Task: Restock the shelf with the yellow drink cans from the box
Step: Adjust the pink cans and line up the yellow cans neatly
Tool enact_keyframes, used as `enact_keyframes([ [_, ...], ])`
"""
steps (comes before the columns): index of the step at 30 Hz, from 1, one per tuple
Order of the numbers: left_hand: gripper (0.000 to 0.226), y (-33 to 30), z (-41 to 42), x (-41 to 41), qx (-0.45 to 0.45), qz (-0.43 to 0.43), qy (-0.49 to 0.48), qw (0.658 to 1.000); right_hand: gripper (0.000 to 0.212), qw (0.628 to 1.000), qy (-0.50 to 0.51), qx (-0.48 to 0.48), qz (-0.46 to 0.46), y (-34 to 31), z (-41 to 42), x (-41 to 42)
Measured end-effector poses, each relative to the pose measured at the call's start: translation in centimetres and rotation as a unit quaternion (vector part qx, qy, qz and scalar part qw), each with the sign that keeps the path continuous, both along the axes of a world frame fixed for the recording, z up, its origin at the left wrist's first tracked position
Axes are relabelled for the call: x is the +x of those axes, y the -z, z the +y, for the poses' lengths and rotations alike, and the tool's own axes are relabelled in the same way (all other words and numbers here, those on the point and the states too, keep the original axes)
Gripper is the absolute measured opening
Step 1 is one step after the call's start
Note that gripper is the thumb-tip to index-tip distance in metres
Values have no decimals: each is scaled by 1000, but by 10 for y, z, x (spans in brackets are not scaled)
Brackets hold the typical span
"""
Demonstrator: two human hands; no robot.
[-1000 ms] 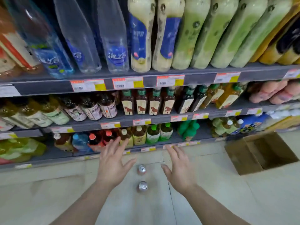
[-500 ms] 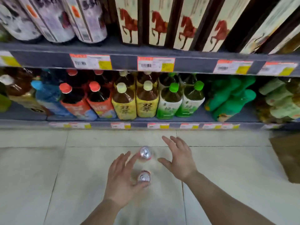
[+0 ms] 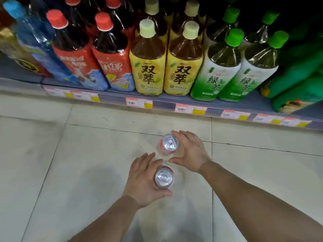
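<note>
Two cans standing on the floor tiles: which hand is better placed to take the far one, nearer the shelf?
Right. The right hand is cupped beside the far can, fingers curving around it. The left hand is already wrapped around the near can, so it seems occupied.

The two cans on the floor, the far can (image 3: 170, 142) and the near can (image 3: 164, 178), are both showing shiny silver tops with a bit of red peeking out at the rim. The floor (image 3: 78, 163) is looking pale grey-beige, tiled with thin dark grout lines. On the shelf, left to right, the bottles are wearing red caps (image 3: 57, 19) over red-and-blue labels, cream caps (image 3: 147, 27) over yellow labels with dark lettering, and green caps (image 3: 234, 37) over white-to-green labels. The price tags (image 3: 139, 103) are showing up white, red and yellow.
</note>
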State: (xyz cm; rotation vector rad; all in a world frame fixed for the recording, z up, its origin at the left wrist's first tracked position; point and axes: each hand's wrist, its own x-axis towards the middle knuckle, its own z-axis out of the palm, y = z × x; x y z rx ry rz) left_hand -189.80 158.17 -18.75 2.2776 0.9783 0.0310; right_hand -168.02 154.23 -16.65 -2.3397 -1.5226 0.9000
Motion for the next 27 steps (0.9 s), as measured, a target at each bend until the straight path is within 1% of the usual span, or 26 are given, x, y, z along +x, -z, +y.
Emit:
enact_keyframes([
  [2,96,5,-1,-1,1,6,15,1000,96,1000,11,14,6,4,3,-3],
  [4,90,12,-1,-2,16,10,24,1000,86,998,40,40,12,5,7,-6],
  [6,83,15,-3,0,20,1,16,1000,76,996,68,57,24,6,10,-10],
  [9,78,15,-1,3,29,-13,3,1000,68,994,90,65,25,4,9,-11],
  [11,76,7,7,3,37,-23,-7,999,65,990,108,84,21,-7,6,-9],
  [13,75,-15,21,5,41,-30,-24,998,63,985,133,106,23,-29,3,-6],
  [15,75,-52,34,8,44,-38,-37,998,63,979,163,122,28,-64,0,-3],
  [18,77,-130,52,15,18,-41,-49,998,63,971,181,149,38,-134,-2,1],
  [22,72,-244,61,25,28,-58,-45,997,60,969,189,151,43,-246,-3,1],
  [27,77,-400,53,38,36,-52,-38,997,56,962,211,166,57,-397,-13,-1],
])
